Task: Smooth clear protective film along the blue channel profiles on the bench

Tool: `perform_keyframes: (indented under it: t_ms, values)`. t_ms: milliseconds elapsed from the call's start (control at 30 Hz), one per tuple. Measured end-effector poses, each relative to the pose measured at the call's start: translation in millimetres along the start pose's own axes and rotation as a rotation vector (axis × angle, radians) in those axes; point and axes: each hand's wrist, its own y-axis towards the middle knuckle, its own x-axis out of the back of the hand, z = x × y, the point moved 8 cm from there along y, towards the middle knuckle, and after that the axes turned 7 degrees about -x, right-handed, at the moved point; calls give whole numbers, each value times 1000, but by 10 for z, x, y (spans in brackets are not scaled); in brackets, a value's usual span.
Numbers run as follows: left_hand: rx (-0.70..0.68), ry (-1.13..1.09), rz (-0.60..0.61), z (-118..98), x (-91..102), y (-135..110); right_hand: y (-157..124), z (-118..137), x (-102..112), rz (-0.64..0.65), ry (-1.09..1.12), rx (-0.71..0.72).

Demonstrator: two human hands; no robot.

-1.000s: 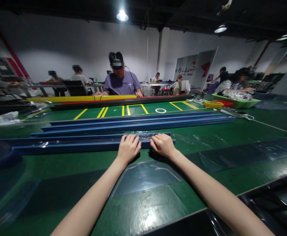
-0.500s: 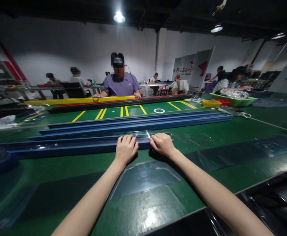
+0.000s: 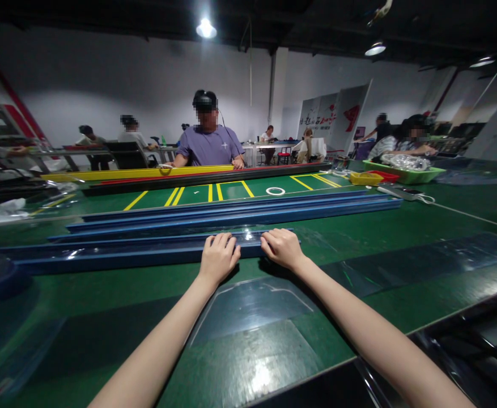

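A long blue rail lies across the green table in front of me, with clear plastic film over its right end. My left hand curls over the rail's near edge, fingers closed on it. Beside it, my right hand grips the same rail close to its right end. The two hands are a short gap apart.
More blue rails lie parallel farther back. Beyond them a person in a purple shirt handles yellow, red and black rails. A green tray and a yellow bin sit far right. Clear sheets lie near me.
Both hands stay on the near blue rail. The view has shifted slightly, and the film at the rail's end has flattened a little.
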Motion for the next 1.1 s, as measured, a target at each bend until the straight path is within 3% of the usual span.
perform_keyframes:
  t_ms: [133, 300, 400, 600, 867, 1100]
  values:
    - [-107, -68, 8, -88, -19, 7, -2, 76, 6, 11, 26, 72]
    - [1, 5, 5, -7, 6, 5, 20, -57, 53, -28, -10, -28]
    - [37, 19, 15, 26, 7, 3, 12, -34, 36, -7, -2, -11]
    - [-131, -77, 32, -116, -23, 15, -4, 163, 12, 35, 61, 108]
    - [73, 31, 57, 37, -22, 3, 13, 7, 5, 32, 11, -16]
    - [-104, -37, 24, -107, -11, 17, -14, 232, -26, 52, 73, 119]
